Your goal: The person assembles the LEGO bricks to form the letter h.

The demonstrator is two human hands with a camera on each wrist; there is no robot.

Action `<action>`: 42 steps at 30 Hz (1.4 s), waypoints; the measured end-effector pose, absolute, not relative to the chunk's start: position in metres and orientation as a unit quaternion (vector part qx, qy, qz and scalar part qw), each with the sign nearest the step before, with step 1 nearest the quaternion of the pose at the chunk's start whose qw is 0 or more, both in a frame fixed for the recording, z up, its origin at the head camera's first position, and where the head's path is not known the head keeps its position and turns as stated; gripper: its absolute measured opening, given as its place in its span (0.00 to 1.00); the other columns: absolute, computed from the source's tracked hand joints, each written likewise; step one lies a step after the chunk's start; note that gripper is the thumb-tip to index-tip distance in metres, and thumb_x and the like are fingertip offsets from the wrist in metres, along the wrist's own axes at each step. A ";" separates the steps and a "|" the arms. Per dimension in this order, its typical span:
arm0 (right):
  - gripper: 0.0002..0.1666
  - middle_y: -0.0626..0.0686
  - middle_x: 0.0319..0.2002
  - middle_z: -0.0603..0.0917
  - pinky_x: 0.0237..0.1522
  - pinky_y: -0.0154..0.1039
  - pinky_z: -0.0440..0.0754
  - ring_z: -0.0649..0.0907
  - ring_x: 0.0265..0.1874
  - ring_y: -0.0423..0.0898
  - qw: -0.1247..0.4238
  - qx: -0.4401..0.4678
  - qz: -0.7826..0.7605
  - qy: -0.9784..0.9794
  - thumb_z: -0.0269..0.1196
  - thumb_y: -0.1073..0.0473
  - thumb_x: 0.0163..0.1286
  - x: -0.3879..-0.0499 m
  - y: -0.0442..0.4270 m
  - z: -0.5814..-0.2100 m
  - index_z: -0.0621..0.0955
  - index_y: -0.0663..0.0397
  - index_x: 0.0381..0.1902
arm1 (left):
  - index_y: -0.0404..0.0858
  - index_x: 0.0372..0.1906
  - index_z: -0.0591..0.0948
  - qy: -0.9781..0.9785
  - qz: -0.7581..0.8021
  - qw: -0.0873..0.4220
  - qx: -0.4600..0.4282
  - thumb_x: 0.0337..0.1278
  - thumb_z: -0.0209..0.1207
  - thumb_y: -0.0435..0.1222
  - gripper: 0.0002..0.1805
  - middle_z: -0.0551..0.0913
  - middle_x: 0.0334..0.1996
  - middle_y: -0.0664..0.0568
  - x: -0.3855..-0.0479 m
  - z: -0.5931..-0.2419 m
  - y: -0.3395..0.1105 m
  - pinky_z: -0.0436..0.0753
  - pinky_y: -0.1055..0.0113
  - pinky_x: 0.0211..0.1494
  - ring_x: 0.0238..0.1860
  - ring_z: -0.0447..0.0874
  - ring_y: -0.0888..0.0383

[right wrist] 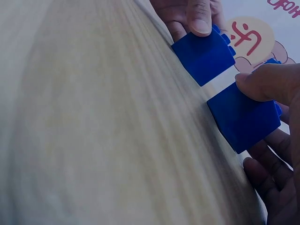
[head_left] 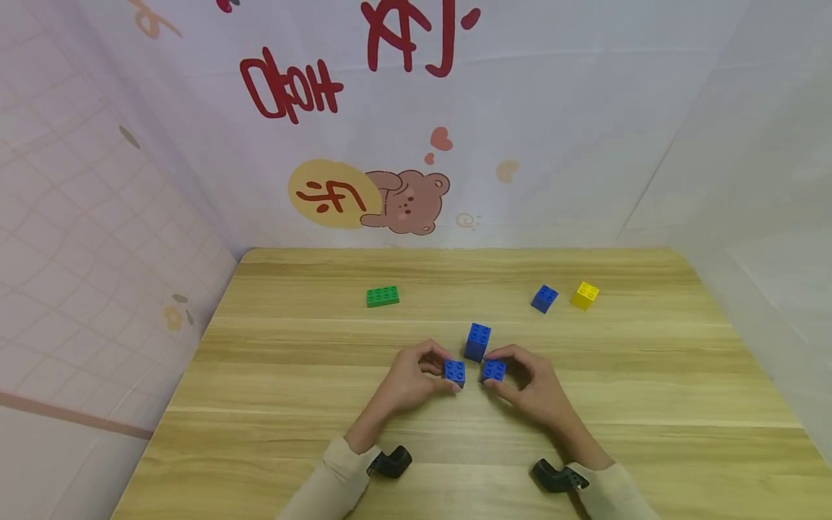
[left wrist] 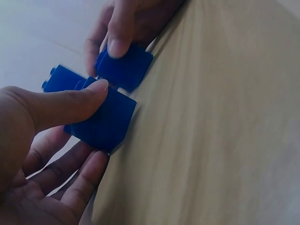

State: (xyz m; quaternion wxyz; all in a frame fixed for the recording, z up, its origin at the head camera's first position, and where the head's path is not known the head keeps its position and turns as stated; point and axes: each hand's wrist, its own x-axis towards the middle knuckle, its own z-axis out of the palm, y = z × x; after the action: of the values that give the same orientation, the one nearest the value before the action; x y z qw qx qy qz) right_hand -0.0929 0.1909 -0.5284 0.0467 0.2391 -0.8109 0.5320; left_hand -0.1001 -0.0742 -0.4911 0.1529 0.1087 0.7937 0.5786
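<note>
Left fingers (left wrist: 89, 180) pinch one blue block (left wrist: 105, 124), right fingers (right wrist: 262, 176) a second block (right wrist: 243, 119).

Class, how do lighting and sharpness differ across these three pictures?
Head view: bright, with the green brick clear enough to show its studs; left wrist view: dimmer, the tabletop grain smeared; right wrist view: also dim, the grain soft, a dark shadow beside the nearer blue block.

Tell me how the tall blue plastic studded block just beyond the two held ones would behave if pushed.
The tall blue plastic studded block looks stiff, given its crisp, straight edges. It might tip if pushed near the top, since it appears taller than its base is wide. Its flat sides make rolling unlikely.
</note>
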 end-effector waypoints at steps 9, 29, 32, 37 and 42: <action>0.21 0.51 0.50 0.89 0.60 0.25 0.78 0.85 0.53 0.40 0.037 0.249 0.538 -0.805 0.76 0.64 0.62 -0.092 0.190 -0.526 0.84 0.50 0.53 | 0.46 0.44 0.85 0.794 0.579 0.149 0.107 0.45 0.80 0.34 0.19 0.86 0.42 0.53 -0.095 -0.491 -0.069 0.85 0.73 0.46 0.41 0.86 0.59; 0.25 0.53 0.48 0.87 0.49 0.30 0.82 0.83 0.46 0.40 0.086 0.249 0.595 -0.759 0.70 0.75 0.62 -0.083 0.180 -0.524 0.84 0.58 0.58 | 0.48 0.44 0.85 0.796 0.574 0.160 0.110 0.45 0.80 0.36 0.20 0.86 0.42 0.56 -0.091 -0.492 -0.062 0.85 0.72 0.47 0.42 0.87 0.59; 0.26 0.54 0.48 0.87 0.46 0.30 0.83 0.83 0.43 0.40 0.099 0.247 0.605 -0.750 0.70 0.76 0.62 -0.082 0.178 -0.524 0.83 0.59 0.58 | 0.48 0.44 0.85 0.796 0.574 0.160 0.108 0.45 0.80 0.36 0.20 0.86 0.43 0.56 -0.091 -0.492 -0.062 0.85 0.72 0.47 0.42 0.87 0.59; 0.27 0.56 0.48 0.87 0.45 0.29 0.84 0.83 0.42 0.40 0.128 0.250 0.618 -0.734 0.71 0.78 0.59 -0.080 0.172 -0.524 0.84 0.61 0.57 | 0.48 0.44 0.85 0.797 0.572 0.158 0.112 0.44 0.80 0.36 0.20 0.87 0.43 0.56 -0.091 -0.492 -0.063 0.85 0.72 0.47 0.42 0.87 0.60; 0.28 0.58 0.49 0.87 0.44 0.28 0.83 0.82 0.42 0.40 0.144 0.260 0.625 -0.722 0.71 0.80 0.57 -0.079 0.167 -0.524 0.84 0.63 0.56 | 0.47 0.44 0.85 0.797 0.573 0.154 0.117 0.44 0.80 0.35 0.20 0.86 0.42 0.55 -0.092 -0.493 -0.063 0.85 0.73 0.47 0.42 0.87 0.60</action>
State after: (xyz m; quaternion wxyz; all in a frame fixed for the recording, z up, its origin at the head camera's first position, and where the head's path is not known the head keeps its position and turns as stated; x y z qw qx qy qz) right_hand -0.0793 0.1672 -0.5240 0.1441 0.2604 -0.7218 0.6248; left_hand -0.0922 -0.0629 -0.4935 0.1542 0.1174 0.7966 0.5725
